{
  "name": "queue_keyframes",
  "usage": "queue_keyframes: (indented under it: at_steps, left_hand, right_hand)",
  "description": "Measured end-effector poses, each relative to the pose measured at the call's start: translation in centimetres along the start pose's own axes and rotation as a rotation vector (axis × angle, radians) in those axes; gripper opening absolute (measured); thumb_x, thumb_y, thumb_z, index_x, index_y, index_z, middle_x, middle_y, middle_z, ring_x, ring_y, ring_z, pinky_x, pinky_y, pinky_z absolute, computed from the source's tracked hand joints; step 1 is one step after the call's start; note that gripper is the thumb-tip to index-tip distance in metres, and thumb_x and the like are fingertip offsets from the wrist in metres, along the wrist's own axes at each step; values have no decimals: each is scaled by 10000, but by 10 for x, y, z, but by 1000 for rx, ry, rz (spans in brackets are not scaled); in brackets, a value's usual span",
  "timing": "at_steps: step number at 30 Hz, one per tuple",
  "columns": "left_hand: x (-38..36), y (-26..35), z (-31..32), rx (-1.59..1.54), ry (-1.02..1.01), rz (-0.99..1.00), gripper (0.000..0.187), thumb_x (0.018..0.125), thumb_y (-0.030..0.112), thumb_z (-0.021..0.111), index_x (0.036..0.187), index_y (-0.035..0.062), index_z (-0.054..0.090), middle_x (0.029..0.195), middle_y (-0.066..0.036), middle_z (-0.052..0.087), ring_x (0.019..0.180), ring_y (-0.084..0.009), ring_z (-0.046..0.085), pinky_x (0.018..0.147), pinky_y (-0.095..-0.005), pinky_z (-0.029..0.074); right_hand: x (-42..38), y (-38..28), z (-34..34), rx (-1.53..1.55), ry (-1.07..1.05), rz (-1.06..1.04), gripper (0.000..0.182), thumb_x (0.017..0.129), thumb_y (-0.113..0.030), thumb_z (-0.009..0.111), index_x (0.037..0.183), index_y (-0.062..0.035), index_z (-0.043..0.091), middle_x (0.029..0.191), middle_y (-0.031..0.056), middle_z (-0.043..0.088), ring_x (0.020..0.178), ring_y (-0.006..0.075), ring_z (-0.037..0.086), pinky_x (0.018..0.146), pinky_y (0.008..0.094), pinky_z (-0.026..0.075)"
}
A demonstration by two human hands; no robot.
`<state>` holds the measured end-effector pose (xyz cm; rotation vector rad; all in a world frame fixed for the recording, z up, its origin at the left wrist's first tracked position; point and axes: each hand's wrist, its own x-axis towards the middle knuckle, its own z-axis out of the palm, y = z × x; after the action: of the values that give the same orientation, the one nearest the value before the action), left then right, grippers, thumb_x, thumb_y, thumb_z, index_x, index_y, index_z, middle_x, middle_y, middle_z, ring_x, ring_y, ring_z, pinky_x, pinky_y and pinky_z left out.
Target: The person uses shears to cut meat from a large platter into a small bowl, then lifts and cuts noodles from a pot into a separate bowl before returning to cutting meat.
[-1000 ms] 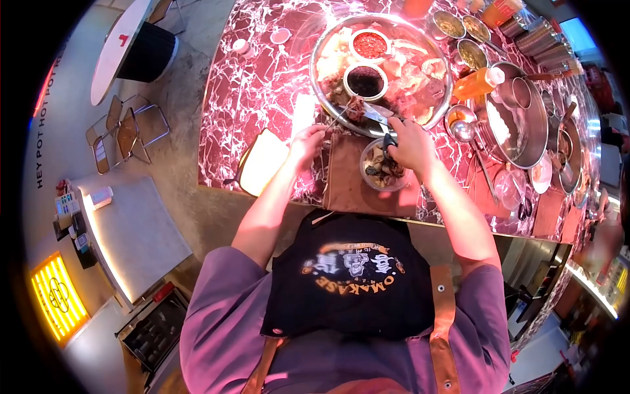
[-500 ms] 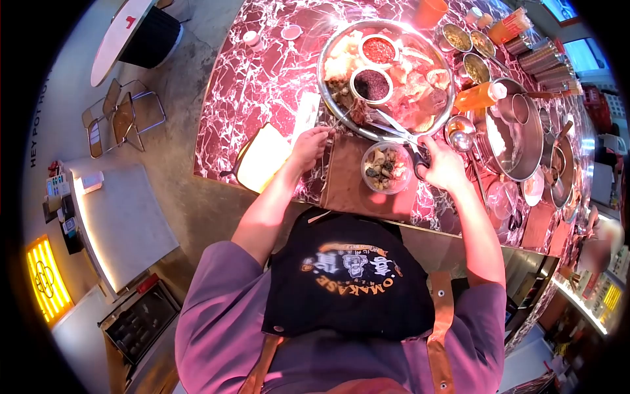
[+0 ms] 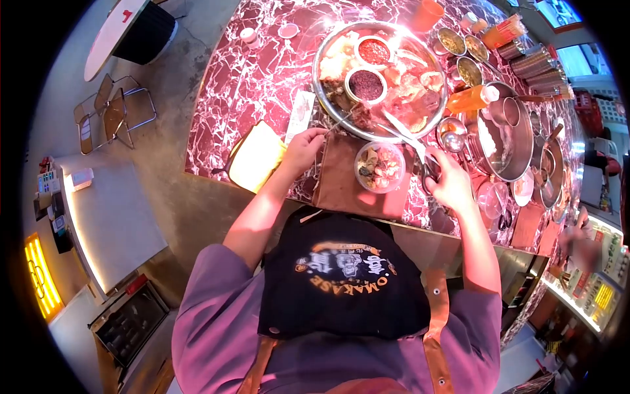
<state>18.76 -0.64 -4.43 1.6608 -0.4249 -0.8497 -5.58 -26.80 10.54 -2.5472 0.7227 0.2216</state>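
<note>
The right hand, closed around the scissors handles, should keep the blades angled low over the metal platter just ahead, cutting above the small bowl beside it, while the left hand grips tongs.

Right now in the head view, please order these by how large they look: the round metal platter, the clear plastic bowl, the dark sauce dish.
1. Round metal platter, clearly the largest.
2. Clear plastic bowl, nearer the camera, which may enlarge it slightly.
3. Dark sauce dish, smallest.
</note>
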Motion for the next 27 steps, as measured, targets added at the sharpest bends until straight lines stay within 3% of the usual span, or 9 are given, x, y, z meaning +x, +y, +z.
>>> queue_keyframes:
  at_steps: [2, 4, 9, 15, 16, 18, 22, 25, 27]
  left_hand:
    - [-12, -3, 12, -47, -16, 55, 226, 1008, 117, 538, 1152, 24, 684, 763, 92, 523, 619, 4, 405, 523, -180, 307]
    - [-41, 26, 26, -232, -150, -214, 218, 999, 113, 546, 1137, 31, 694, 779, 90, 533, 630, 6, 410, 521, -181, 308]
    - [-102, 31, 43, -110, -281, -351, 217, 983, 98, 544, 1132, 18, 681, 724, 66, 515, 607, -11, 413, 528, -196, 326]
    - [-111, -12, 44, 72, -275, -146, 228, 970, 95, 539, 1121, -20, 663, 747, 24, 561, 648, -48, 478, 582, -231, 399]
    - [-113, -10, 43, 68, -274, -143, 228, 970, 95, 539, 1121, -20, 663, 747, 24, 561, 648, -48, 478, 582, -231, 399]
    - [-115, 0, 41, 140, -202, -104, 240, 974, 103, 533, 1135, -21, 660, 760, 6, 587, 664, -64, 511, 607, -255, 432]
    - [-118, 5, 37, 88, -162, -118, 245, 977, 121, 538, 1140, -13, 663, 768, 3, 596, 674, -67, 518, 626, -265, 449]
    - [-121, 4, 39, 193, -101, 31, 239, 976, 138, 552, 1137, 3, 665, 787, -61, 653, 676, -155, 604, 640, -315, 482]
    - [-125, 8, 40, 463, -138, 304, 237, 973, 144, 560, 1152, 26, 662, 837, -141, 686, 734, -277, 670, 664, -366, 504]
  right_hand:
    - [-25, -2, -3, 39, 101, -46, 674, 724, -209, 725, 1356, -144, 502, 1160, 174, 631, 1097, 385, 624, 921, 475, 515]
    - [-43, -9, 8, 4, 111, -41, 684, 715, -215, 734, 1352, -120, 503, 1157, 182, 624, 1089, 386, 621, 916, 476, 518]
    - [-88, -17, 70, -55, 124, -13, 657, 728, -182, 771, 1341, -147, 538, 967, 148, 592, 920, 364, 639, 815, 467, 538]
    - [-117, -1, 84, 168, -11, 88, 588, 771, -39, 698, 1330, -137, 541, 1112, 192, 676, 1048, 413, 646, 863, 502, 526]
    - [-118, 0, 76, 217, -7, 86, 572, 767, -59, 695, 1314, -147, 554, 1057, 179, 683, 1007, 407, 662, 842, 482, 532]
    - [-123, -13, 48, 164, -123, 306, 572, 756, -111, 704, 1305, -158, 549, 1043, 158, 678, 991, 384, 667, 845, 462, 531]
    - [-134, -17, 33, 25, -83, 228, 628, 719, -214, 736, 1306, -173, 519, 1084, 160, 658, 1026, 363, 654, 891, 468, 510]
    - [-123, -24, 38, 80, -158, 246, 644, 713, -236, 744, 1312, -167, 518, 1148, 178, 659, 1071, 368, 645, 912, 467, 504]
    - [-115, -30, 42, 85, -155, 229, 634, 736, -198, 739, 1331, -163, 525, 1149, 191, 681, 1063, 364, 664, 897, 455, 517]
